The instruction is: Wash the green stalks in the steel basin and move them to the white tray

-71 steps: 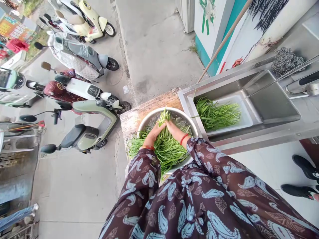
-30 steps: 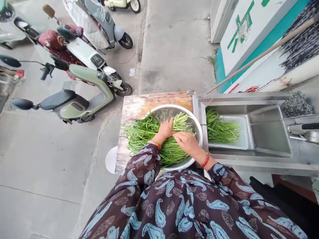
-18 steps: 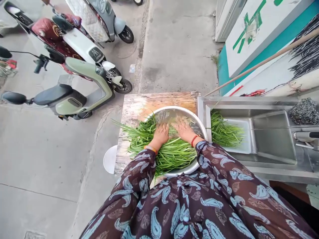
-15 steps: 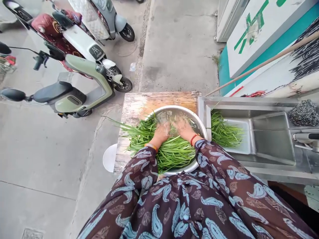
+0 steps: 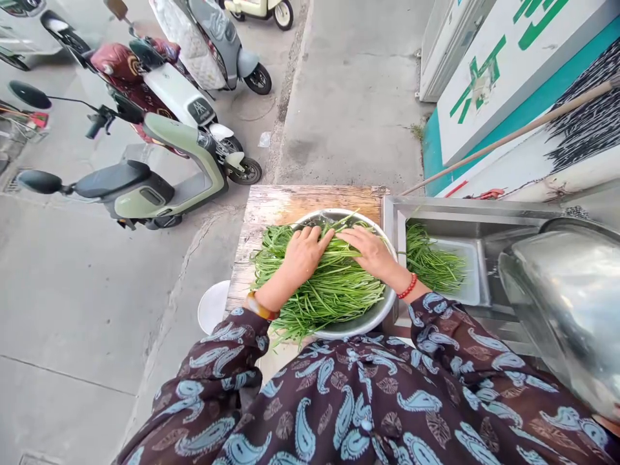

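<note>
A large heap of green garlic chives [image 5: 334, 290] fills a round metal basin [image 5: 387, 316] and spills over its left side. My left hand [image 5: 306, 252] lies on the far part of the heap, its fingers bent down over the leaves and the tips hidden among them. On the right, my right hand [image 5: 372, 250] reaches inward, with stems between its thumb and fingers. The two index fingers nearly meet above the basin. Little of the basin's inside shows under the leaves.
The basin stands on a wooden board [image 5: 264, 205]. To its right, a steel sink [image 5: 397, 223] holds a pale tray [image 5: 472, 278] with more chives [image 5: 431, 261]. A large shiny metal bowl [image 5: 571, 303] overhangs the sink. Parked scooters [image 5: 165, 187] stand to the left.
My hands have come up from the water at the basin's far side onto the chives, which now cover more of it. The large metal bowl has come into view over the sink.
</note>
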`<state>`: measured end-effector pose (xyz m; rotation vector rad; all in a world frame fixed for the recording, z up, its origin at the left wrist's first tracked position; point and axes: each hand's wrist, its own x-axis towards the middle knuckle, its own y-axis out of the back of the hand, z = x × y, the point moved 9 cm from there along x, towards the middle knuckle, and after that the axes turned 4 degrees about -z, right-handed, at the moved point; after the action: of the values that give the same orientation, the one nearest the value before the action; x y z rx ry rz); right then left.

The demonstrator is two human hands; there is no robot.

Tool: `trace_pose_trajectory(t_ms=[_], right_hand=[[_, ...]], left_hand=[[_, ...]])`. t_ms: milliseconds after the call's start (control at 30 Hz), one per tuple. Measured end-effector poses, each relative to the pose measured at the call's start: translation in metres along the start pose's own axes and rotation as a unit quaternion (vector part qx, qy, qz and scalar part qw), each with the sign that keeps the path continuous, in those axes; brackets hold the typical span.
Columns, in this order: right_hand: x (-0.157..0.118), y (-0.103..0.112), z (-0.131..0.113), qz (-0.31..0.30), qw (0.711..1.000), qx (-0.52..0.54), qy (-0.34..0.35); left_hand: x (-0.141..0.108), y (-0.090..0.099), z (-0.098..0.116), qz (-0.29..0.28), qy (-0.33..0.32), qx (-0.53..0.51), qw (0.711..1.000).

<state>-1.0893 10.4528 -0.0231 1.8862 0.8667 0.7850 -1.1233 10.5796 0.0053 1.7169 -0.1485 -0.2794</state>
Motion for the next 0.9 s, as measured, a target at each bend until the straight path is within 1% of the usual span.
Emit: trace_pose_trajectory(t_ms=[33, 133, 233, 300, 367, 433, 500, 567, 600, 667, 733, 767, 800, 833, 867, 900], right_hand=[[-0.003, -0.014, 0.004, -0.021, 1.0, 0.002, -0.001], [-0.007, -0.056, 0.022, -0.082, 0.995, -0.04, -0.031], [-0.002, -0.091, 0.038, -0.125, 0.986, -0.086, -0.07], [0.007, -0.111, 0.046, -0.16, 0.978, -0.099, -0.088], [0.018, -0.126, 0.052, -0.192, 0.971, -0.101, -0.098], [0.028, -0.131, 0.056, -0.211, 0.966, -0.102, -0.107], [0.035, -0.126, 0.058, -0.216, 0.963, -0.105, -0.118], [0.038, -0.109, 0.055, -0.21, 0.965, -0.104, -0.119], [0.038, -0.097, 0.05, -0.201, 0.968, -0.1, -0.111], [0.037, -0.067, 0.035, -0.165, 0.979, -0.092, -0.08], [0.034, -0.032, 0.017, -0.107, 0.989, -0.086, -0.046], [0.033, -0.016, 0.009, -0.081, 0.993, -0.082, -0.029], [0.03, -0.004, 0.002, -0.064, 0.995, -0.074, -0.014], [0.028, 0.005, -0.003, -0.055, 0.996, -0.063, -0.002], [0.023, 0.01, -0.004, -0.054, 0.997, -0.049, 0.003], [0.018, 0.012, -0.003, -0.053, 0.998, -0.031, 0.0]], left_hand=[[-0.002, -0.013, 0.003, -0.011, -0.009, 0.002, 1.0], [0.0, -0.063, 0.011, -0.055, -0.038, -0.01, 0.998], [0.011, -0.106, 0.016, -0.077, -0.048, -0.06, 0.994], [0.023, -0.13, 0.014, -0.093, -0.026, -0.105, 0.99], [0.035, -0.15, 0.009, -0.116, 0.008, -0.134, 0.984], [0.047, -0.16, 0.002, -0.131, 0.036, -0.143, 0.98], [0.055, -0.158, -0.006, -0.137, 0.054, -0.145, 0.978], [0.056, -0.143, -0.012, -0.136, 0.055, -0.148, 0.978], [0.054, -0.131, -0.014, -0.134, 0.048, -0.148, 0.979], [0.046, -0.099, -0.016, -0.113, 0.03, -0.138, 0.983], [0.034, -0.063, -0.02, -0.073, 0.024, -0.103, 0.992], [0.027, -0.048, -0.021, -0.052, 0.028, -0.079, 0.995], [0.021, -0.037, -0.023, -0.036, 0.032, -0.056, 0.997], [0.015, -0.031, -0.023, -0.029, 0.035, -0.037, 0.998], [0.01, -0.03, -0.024, -0.032, 0.035, -0.025, 0.999], [0.005, -0.035, -0.024, -0.042, 0.033, -0.021, 0.998]])
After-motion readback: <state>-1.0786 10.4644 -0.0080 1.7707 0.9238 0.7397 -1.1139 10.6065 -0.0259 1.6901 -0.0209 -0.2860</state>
